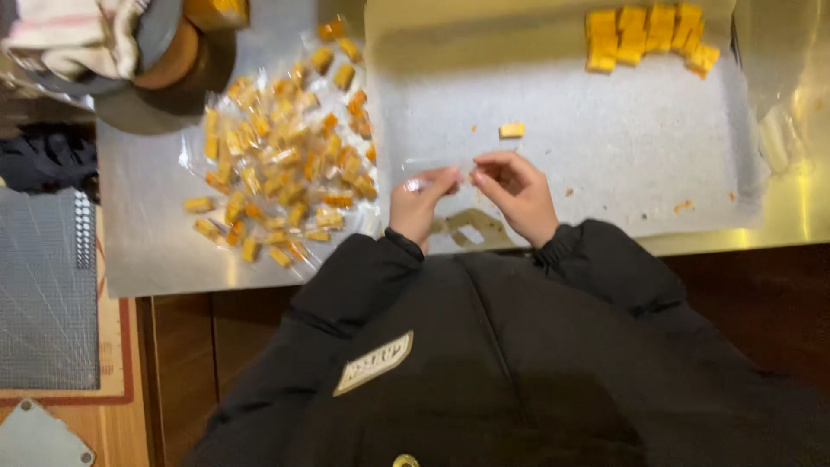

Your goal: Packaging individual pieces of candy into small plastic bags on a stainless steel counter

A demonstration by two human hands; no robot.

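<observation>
Steel counter (pixel 156 251); both hands, left (pixel 421 201), right (pixel 517 195), fingers curled, pinching clear wrapper (pixel 437 163) between them.

Bare tray (pixel 605 164) beyond wrapped candies (pixel 285 156)

Clear wrapper (pixel 437 164) being held flat between both hands

The left hand (pixel 421 201) and right hand (pixel 516 192) are pinching a small see-through wrapper at its two ends, keeping it stretched level just above the white tray liner (pixel 605 147). One unwrapped orange-yellow candy piece (pixel 512 130) is lying alone on the liner just beyond the fingers, apart from them. More bare candy blocks (pixel 648 35) are sitting packed together at the liner's far right corner. Wrapped pieces (pixel 285 156) are lying scattered in a loose heap on the table, left of the liner.
</observation>
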